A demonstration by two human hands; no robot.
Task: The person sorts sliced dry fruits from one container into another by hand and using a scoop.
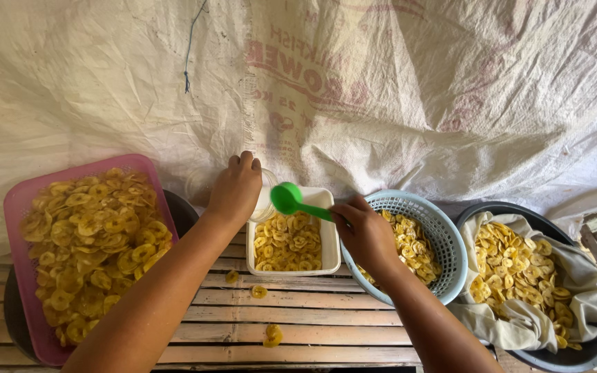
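the right hand [366, 235] grips a green scoop [287, 198] over the white tub [326, 257] of banana chips [287, 243] on the counter [312, 318]. the left hand [235, 190] rests closed-fingered on a clear container [266, 200] behind it. scooping seems underway; next likely calls for a steady tip.

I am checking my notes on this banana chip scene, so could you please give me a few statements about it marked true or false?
1. The right hand holds a green scoop. True.
2. The pink tray is bare. False: it is heaped with yellow chips.
3. The left hand rests on a clear container behind the white tub. True.
4. The white tub holds chips. True.
5. The blue basket sits left of the white tub. False: it sits to the tub's right.
6. The black basin is lined with green plastic. False: a pale cloth lines it, with chips on top.
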